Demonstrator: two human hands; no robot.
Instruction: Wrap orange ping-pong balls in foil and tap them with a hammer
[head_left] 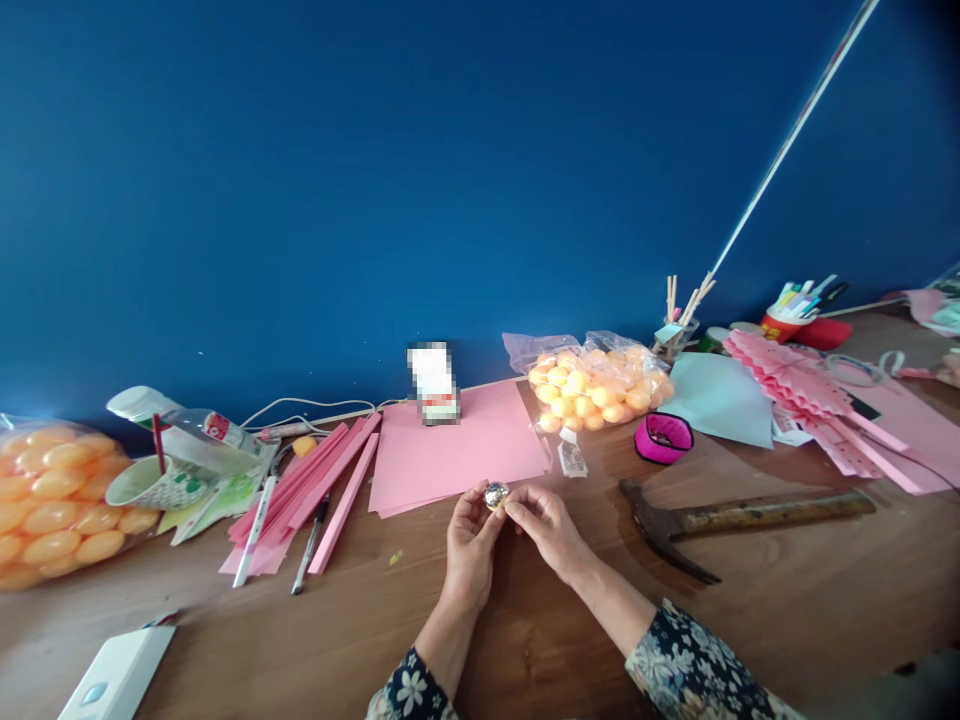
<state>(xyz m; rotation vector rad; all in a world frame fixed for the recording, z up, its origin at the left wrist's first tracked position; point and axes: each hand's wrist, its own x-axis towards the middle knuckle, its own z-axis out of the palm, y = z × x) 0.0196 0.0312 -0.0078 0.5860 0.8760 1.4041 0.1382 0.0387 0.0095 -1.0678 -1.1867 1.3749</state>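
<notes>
Shiny ball (pixel 495 494) sits mid-scene, by the pink paper's (pixel 450 460) near edge; left hand (pixel 471 545) pinches it; right hand's (pixel 551 530) fingertips meet its right side, can't tell if pinching; best: light, steady left grip, small right-fingertip moves; hammer (pixel 765 512) lies apart, right.

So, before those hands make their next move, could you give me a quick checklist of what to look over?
1. Shiny round object held: ok, between the left hand's thumb and fingers.
2. Right hand in position: ok, its fingertips are at the object's lower right edge.
3. Anything small pinched in those right fingertips: cannot tell, too small to make out.
4. Hammer apart from both hands: ok, it lies on the table to their right.
5. Pink strips neatly squared up: not ok, they lie loosely overlapped.
</notes>
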